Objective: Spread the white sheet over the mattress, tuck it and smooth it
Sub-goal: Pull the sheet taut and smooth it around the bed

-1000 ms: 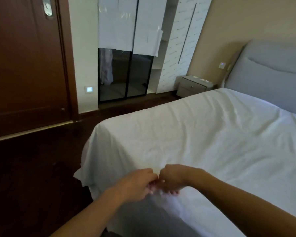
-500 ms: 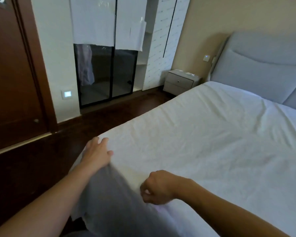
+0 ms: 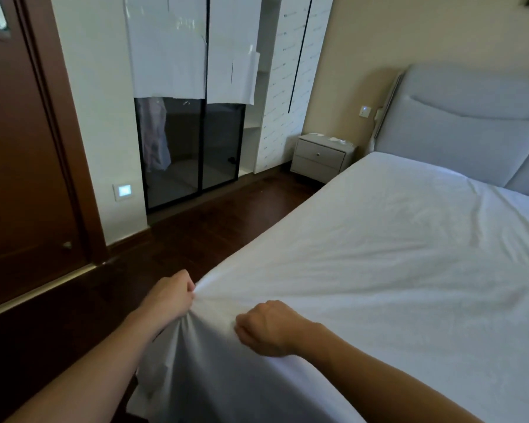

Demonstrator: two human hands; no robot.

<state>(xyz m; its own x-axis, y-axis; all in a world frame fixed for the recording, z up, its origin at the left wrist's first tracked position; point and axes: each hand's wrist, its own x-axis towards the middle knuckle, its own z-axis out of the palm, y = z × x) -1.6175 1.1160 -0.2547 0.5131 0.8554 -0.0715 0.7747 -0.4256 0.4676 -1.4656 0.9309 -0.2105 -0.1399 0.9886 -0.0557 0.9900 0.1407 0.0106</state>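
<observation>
The white sheet (image 3: pixel 379 254) covers the whole top of the mattress and hangs down over its near corner. Faint creases run across it toward the grey headboard (image 3: pixel 471 129). My left hand (image 3: pixel 168 297) is closed on a bunch of sheet at the near left corner, and the cloth fans out from that grip. My right hand (image 3: pixel 266 328) is a fist gripping the sheet just to the right, on the near edge. Loose cloth drapes below both hands to the floor. The mattress itself is hidden under the sheet.
Dark wooden floor (image 3: pixel 211 233) runs along the bed's left side. A small grey nightstand (image 3: pixel 321 157) stands by the headboard. Beyond it are a white wardrobe (image 3: pixel 287 87) with glass doors and a brown door (image 3: pixel 22 148) at the left.
My left hand went from lying flat on the corner to closing on the sheet there. The right hand stayed clenched on the edge. The view swung left along the bed.
</observation>
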